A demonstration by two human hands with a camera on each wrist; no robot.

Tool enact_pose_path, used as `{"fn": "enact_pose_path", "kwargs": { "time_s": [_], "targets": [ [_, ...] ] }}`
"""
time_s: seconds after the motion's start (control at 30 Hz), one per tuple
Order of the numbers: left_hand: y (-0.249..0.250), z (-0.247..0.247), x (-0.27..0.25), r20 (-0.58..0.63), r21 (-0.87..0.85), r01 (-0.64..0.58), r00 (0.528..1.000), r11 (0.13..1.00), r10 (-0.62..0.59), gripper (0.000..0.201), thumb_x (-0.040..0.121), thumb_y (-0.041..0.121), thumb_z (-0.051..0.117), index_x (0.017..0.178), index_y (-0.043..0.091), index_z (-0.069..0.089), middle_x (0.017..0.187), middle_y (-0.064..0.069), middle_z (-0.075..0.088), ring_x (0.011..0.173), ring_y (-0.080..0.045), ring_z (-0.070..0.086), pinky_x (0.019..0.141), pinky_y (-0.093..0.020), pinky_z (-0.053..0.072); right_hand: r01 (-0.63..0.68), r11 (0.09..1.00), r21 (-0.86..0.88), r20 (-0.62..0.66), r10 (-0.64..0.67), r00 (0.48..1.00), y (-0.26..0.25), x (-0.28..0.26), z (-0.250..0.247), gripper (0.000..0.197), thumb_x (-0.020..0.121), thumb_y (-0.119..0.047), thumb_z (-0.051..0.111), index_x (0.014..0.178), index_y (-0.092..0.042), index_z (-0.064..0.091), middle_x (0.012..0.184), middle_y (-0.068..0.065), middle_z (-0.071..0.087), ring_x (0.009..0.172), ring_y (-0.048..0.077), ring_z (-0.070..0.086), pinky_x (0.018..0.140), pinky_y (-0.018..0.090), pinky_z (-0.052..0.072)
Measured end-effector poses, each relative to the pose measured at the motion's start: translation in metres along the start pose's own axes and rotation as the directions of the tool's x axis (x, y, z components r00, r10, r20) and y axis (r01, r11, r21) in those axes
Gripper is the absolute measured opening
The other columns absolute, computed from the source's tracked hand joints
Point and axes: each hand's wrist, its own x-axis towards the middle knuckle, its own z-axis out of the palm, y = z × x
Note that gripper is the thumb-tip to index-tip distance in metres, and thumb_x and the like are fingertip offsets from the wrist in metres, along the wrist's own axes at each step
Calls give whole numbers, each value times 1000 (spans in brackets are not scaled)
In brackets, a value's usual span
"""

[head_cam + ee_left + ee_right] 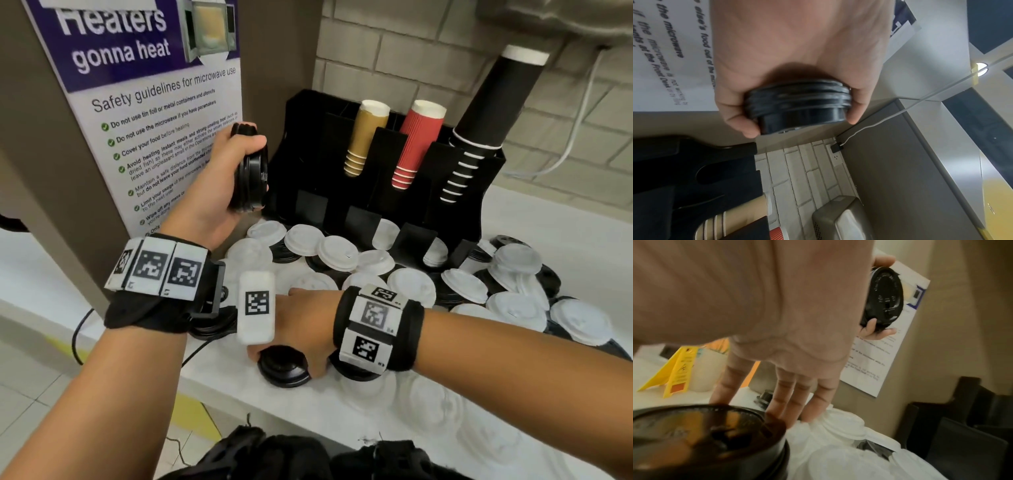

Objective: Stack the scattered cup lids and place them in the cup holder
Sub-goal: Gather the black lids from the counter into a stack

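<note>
My left hand (pixel 230 163) is raised in front of the poster and grips a stack of black lids (pixel 250 169) on edge, thumb on top and fingers below; the left wrist view shows the same black lid stack (pixel 797 104) held across its rims. Lower down, my right hand (pixel 296 323) reaches to the counter's front and holds a single black lid (pixel 283 366) by its rim, fingertips (pixel 777 412) on the black lid (pixel 707 434). The black cup holder (pixel 310 116) stands behind. Several white lids (pixel 337 253) and black ones lie scattered before it.
The holder carries stacks of brown cups (pixel 365 137), red cups (pixel 418 144) and black cups (pixel 486 102). A microwave poster (pixel 154 102) covers the cabinet side at left. More black lids (pixel 212 327) lie under my wrists. A yellow floor sign (pixel 674 369) stands beyond the counter edge.
</note>
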Motion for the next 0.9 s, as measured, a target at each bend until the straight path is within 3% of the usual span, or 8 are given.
{"fn": "enact_pose_path", "kwargs": {
  "time_s": [0.17, 0.27, 0.37, 0.43, 0.5, 0.57, 0.77, 0.9],
  "targets": [
    [20, 5, 5, 9, 83, -68, 998, 994, 68, 34, 72, 31, 59, 104, 25, 48, 91, 3, 47, 69, -8, 54, 71, -29, 48, -27, 923, 383, -250, 131, 959, 26, -23, -19, 78, 72, -29, 78, 140, -30, 41, 132, 12, 38, 121, 32, 39, 101, 44, 40],
    [15, 4, 2, -57, 7, -49, 997, 999, 49, 40, 72, 31, 59, 108, 18, 46, 85, 2, 51, 64, -8, 54, 63, -26, 46, -9, 782, 623, -393, 323, 861, 55, -43, -19, 69, 73, -24, 76, 134, -33, 44, 117, 10, 43, 110, 26, 45, 97, 31, 43],
    [-12, 10, -11, -68, -78, 37, 997, 996, -42, 53, 71, 30, 61, 119, 11, 46, 78, 3, 57, 61, -7, 58, 58, -24, 45, 149, 533, 833, -486, 575, 658, 71, -58, -8, 55, 78, -18, 74, 125, -32, 48, 107, 5, 51, 96, 18, 55, 82, 23, 50],
    [-29, 15, -21, -27, -91, 110, 993, 990, -113, 68, 73, 29, 63, 133, 3, 44, 95, -7, 63, 75, -14, 63, 63, -28, 49, 377, 287, 880, -465, 680, 567, 68, -59, -2, 45, 83, -18, 70, 121, -30, 48, 99, 5, 56, 85, 17, 62, 73, 25, 56],
    [-40, 20, -28, 3, -114, 171, 985, 979, -172, 71, 79, 30, 63, 140, 1, 40, 122, -21, 62, 103, -26, 66, 83, -37, 55, 502, 149, 852, -433, 741, 514, 61, -56, 4, 39, 83, -27, 65, 119, -33, 49, 98, 8, 59, 84, 18, 65, 70, 29, 56],
    [-45, 23, -33, 32, -132, 213, 977, 968, -211, 68, 82, 35, 59, 141, 3, 43, 136, -26, 53, 124, -37, 55, 104, -49, 44, 536, 131, 834, -435, 754, 493, 52, -52, 8, 40, 81, -35, 61, 120, -38, 50, 100, 7, 61, 88, 17, 65, 73, 34, 58],
    [-50, 28, -40, 61, -152, 253, 967, 956, -246, 66, 83, 45, 56, 136, 5, 51, 130, -26, 58, 124, -40, 55, 106, -53, 41, 563, 223, 796, -516, 735, 439, 43, -55, 11, 56, 80, -20, 63, 127, -47, 49, 120, -1, 58, 104, 16, 64, 87, 37, 56],
    [-51, 31, -42, 48, -158, 227, 974, 961, -222, 67, 83, 49, 57, 136, 8, 51, 131, -24, 58, 108, -29, 63, 80, -38, 56, 515, 316, 796, -562, 702, 438, 43, -55, 11, 62, 79, -9, 69, 127, -43, 50, 124, -7, 53, 110, 10, 60, 92, 40, 54]
  ]
}}
